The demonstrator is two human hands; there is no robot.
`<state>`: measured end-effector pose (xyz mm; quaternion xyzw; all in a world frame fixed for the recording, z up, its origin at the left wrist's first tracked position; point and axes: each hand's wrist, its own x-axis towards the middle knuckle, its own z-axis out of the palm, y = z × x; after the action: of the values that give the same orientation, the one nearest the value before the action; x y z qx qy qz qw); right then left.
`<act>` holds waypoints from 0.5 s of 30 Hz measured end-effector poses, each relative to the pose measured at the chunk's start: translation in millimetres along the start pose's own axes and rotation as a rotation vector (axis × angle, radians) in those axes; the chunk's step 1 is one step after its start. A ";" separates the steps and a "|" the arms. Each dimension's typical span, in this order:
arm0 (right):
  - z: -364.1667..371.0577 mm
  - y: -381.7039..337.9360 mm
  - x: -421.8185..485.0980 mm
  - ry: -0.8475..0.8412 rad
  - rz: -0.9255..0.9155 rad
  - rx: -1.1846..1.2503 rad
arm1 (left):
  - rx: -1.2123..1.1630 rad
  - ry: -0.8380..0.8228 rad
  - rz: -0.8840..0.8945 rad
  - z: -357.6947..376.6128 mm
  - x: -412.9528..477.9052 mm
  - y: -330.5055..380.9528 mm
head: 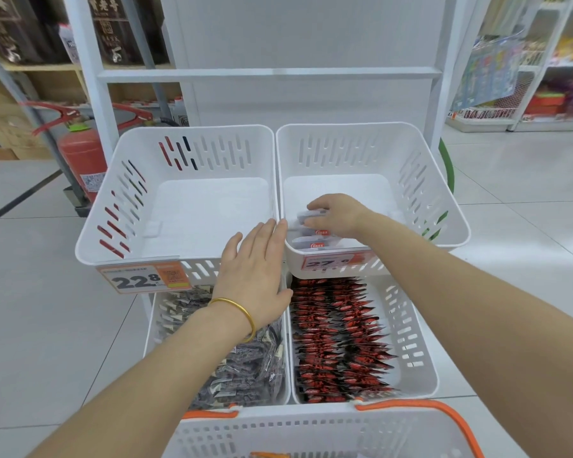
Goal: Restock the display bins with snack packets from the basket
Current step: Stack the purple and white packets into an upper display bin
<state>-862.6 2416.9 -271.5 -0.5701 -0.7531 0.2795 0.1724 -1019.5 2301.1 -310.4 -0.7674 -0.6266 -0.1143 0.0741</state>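
Your right hand grasps snack packets at the front edge of the upper right bin, left hand released; a loose grip could scatter them.

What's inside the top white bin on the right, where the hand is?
A few white packets with red labels lie near the front of the top right bin. The right hand grips one and hides what is beneath it. Farther back only white floor shows.
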 end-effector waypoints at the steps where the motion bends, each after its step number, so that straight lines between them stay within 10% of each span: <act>1: 2.3 0.0 1.2 0.048 0.001 -0.045 | 0.001 0.001 0.000 0.4 -0.3 0.2; 15: -1.6 4.4 2.4 0.004 0.151 0.260 | 0.003 0.000 0.002 1.1 -0.4 -0.2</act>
<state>-858.9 2420.4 -273.1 -0.5984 -0.6652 0.3859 0.2248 -1019.7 2301.0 -311.5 -0.7678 -0.6260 -0.1135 0.0754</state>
